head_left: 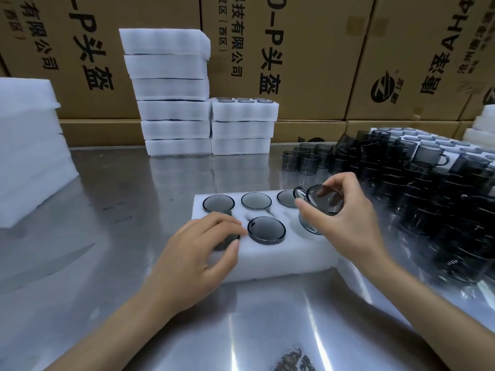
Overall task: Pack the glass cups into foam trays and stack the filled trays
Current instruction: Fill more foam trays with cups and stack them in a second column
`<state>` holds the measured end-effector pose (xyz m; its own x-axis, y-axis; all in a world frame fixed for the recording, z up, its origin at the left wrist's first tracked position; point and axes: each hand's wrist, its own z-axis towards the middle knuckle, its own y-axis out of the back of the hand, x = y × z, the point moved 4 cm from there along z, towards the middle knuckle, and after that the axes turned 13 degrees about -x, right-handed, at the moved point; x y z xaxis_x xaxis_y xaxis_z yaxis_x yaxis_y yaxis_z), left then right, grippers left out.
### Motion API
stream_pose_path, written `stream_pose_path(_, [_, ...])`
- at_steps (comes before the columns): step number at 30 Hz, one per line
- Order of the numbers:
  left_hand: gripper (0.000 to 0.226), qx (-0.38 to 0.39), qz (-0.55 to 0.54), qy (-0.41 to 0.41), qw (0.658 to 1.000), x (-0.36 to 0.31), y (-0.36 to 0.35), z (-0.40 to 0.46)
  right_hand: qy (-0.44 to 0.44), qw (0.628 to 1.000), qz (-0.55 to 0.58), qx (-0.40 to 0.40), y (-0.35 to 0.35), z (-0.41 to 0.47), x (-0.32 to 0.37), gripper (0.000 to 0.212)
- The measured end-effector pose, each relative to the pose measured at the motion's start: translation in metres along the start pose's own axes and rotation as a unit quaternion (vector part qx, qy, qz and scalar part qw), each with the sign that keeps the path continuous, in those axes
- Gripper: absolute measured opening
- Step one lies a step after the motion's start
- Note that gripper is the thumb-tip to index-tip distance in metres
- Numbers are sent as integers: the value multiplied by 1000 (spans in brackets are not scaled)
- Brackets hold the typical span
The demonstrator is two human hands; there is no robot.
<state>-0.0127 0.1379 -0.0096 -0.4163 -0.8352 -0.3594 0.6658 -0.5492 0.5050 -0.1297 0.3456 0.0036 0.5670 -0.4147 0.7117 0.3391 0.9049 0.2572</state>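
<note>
The right hand [345, 218] holds a glass cup [320, 210] by its sides over the last hole in the foam tray [281, 255] on the bench [134, 210]. The left hand [198, 253] pinches another cup [227, 241] already in its hole. Glass is slippery and breaks easily; the foam is soft.

A shiny metal counter [112, 210] spreads beneath and around the fingers, mirroring what stands on it. Well beyond the fingers, a wall of brown cardboard boxes [308, 57] closes the far side, printed with large black characters and a round black logo [383, 89]. A lower row of boxes [310, 131] runs along their foot.
</note>
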Motion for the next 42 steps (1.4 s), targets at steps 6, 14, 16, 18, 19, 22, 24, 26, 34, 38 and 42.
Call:
stream_pose_path(6, [28, -2, 3, 2, 1000, -1, 0, 1, 81, 995, -59, 14, -3, -4, 13, 35])
stream_pose_path(14, [28, -3, 11, -3, 1000, -1, 0, 1, 103, 987, -104, 60, -12, -12, 13, 27])
stream_pose_path(16, [28, -5, 23, -11, 1000, -1, 0, 2, 97, 987, -110, 63, -12, -12, 11, 30])
stream_pose_path(18, [28, -10, 45, -33, 998, -3, 0, 3, 96, 988, -106, 63, -12, -13, 11, 34])
stream_pose_path(19, [27, -15, 56, -48, 997, -5, 0, 4, 98, 988, -104, 64, -12, -13, 11, 36])
stream_pose_path(22, [26, -24, 79, -90, 992, -12, -3, 7, 104, 988, -93, 72, -9, -10, 12, 44])
stream_pose_path(24, [26, -21, 84, -120, 989, -18, -6, 8, 97, 991, -58, 66, -2, -3, 11, 49])
stream_pose_path(26, [30, -7, 94, -153, 984, -26, -10, 9, 98, 994, -7, 45, 8, 4, 8, 53])
stream_pose_path(34, [58, 107, 186, -191, 958, -56, -48, 22, 217, 963, -15, 157, 6, -10, 0, 48])
stream_pose_path(38, [59, 145, 204, -176, 952, -51, -60, 16, 184, 957, -51, 220, 1, -16, -10, 43])
stream_pose_path(42, [60, 145, 216, -161, 952, -51, -66, 10, 160, 947, -82, 265, -2, -19, -16, 44])
